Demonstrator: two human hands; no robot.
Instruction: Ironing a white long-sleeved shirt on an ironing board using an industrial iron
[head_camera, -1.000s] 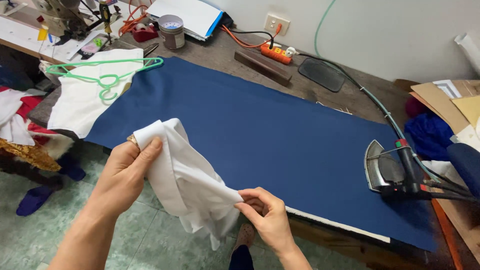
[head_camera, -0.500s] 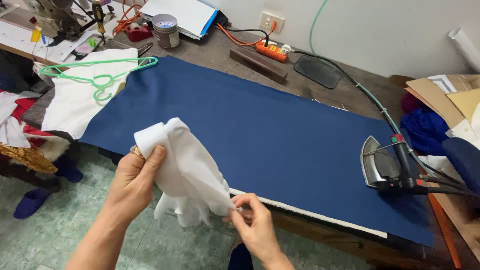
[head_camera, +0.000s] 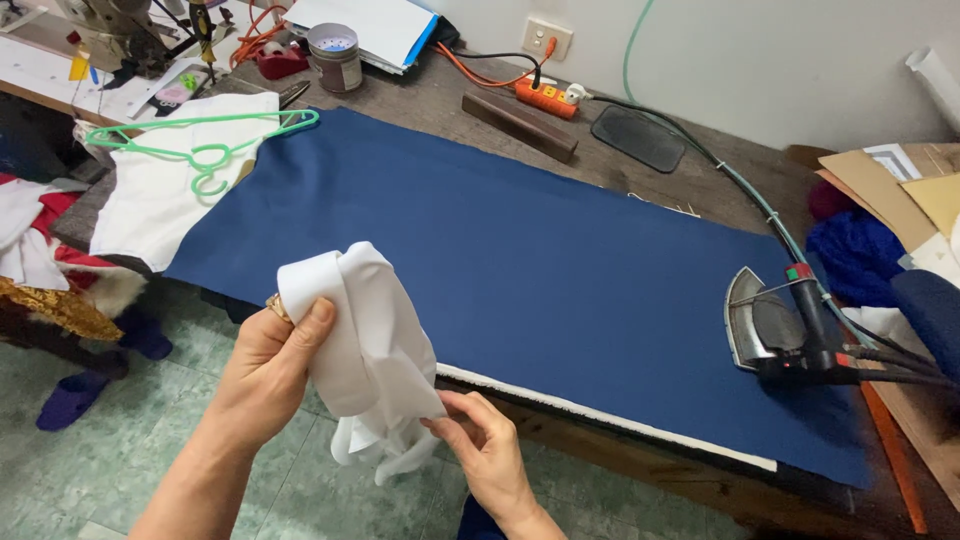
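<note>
My left hand (head_camera: 262, 368) grips the upper part of a bunched white cloth (head_camera: 362, 340), thumb pressed on its front, a ring on one finger. My right hand (head_camera: 487, 448) pinches the cloth's lower edge from the right. The cloth hangs in front of the near edge of a blue ironing pad (head_camera: 520, 260) that covers the wooden table. Loose ends of the cloth dangle below my hands, over the green floor.
An iron (head_camera: 785, 330) rests on the pad's right end with cables trailing right. A white garment (head_camera: 160, 195) with a green hanger (head_camera: 200, 140) lies at the left. A tin (head_camera: 335, 55), orange power strip (head_camera: 545, 98), wooden block (head_camera: 518, 125) and sewing machine (head_camera: 110, 25) stand behind.
The cloth has been gathered up tighter and my hands have drawn closer together and lower, toward the table's near edge.
</note>
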